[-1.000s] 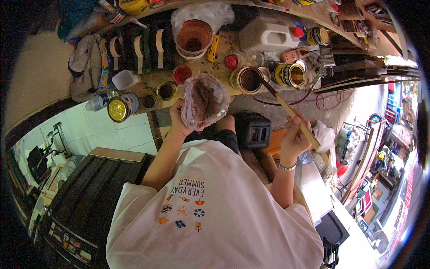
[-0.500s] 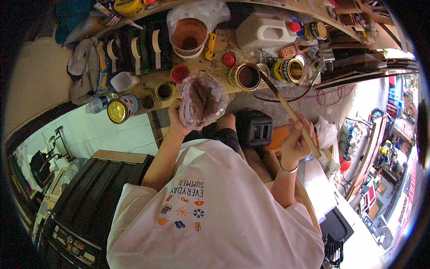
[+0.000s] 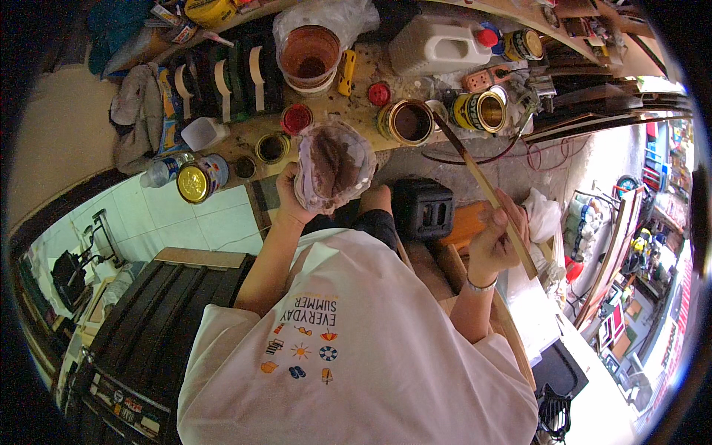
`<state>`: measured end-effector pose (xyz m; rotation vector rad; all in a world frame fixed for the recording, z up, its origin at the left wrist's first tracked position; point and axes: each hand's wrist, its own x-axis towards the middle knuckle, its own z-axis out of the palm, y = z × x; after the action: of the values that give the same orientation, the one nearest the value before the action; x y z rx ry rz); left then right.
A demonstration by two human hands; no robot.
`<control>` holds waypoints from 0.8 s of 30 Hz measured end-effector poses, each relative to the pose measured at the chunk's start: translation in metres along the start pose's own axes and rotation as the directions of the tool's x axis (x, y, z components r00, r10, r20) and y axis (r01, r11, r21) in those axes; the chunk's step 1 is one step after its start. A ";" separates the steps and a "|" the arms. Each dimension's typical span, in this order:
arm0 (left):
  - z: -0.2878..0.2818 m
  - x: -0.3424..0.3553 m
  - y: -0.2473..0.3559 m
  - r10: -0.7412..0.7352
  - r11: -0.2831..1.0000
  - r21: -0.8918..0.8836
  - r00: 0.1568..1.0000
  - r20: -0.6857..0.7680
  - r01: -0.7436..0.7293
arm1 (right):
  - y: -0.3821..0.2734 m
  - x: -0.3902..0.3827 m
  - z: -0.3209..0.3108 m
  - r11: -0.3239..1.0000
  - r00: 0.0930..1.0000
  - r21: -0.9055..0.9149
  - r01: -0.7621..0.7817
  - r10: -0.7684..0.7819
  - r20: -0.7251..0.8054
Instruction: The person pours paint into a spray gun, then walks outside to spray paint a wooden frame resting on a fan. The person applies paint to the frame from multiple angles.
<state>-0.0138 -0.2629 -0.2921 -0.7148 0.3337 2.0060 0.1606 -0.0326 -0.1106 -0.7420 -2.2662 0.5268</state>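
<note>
By the workbench (image 3: 347, 109), the left hand (image 3: 291, 196) holds a container (image 3: 335, 167) smeared brown inside.

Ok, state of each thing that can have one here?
Whitish container: open, brown-stained inside, gripped in left hand
Stick: dark-ended, held in right hand
Middle can: open, brown inside
Yellow-and-black can: open
White jug: capped in red
Bucket: open
Gold-lidded can: closed

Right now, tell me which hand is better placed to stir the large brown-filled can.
Likely the right hand: it holds the wooden stick, whose dark end is near that can. The left hand is occupied holding the pale container.
</note>
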 end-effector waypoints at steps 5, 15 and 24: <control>0.001 -0.002 0.000 -0.003 1.000 0.003 1.000 0.028 0.002 | 0.003 -0.001 -0.003 0.998 0.998 -0.023 0.060 -0.060 -0.023; -0.007 -0.001 0.001 -0.026 0.999 -0.024 0.999 0.043 0.027 | 0.002 -0.005 -0.008 0.998 0.998 -0.042 0.038 -0.040 -0.042; -0.001 -0.002 -0.003 -0.015 1.000 0.007 1.000 0.008 0.015 | 0.004 -0.006 -0.005 0.999 0.999 -0.035 0.030 -0.032 -0.044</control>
<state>-0.0100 -0.2631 -0.2921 -0.7021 0.3298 1.9922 0.1692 -0.0326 -0.1123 -0.7271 -2.2462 0.4537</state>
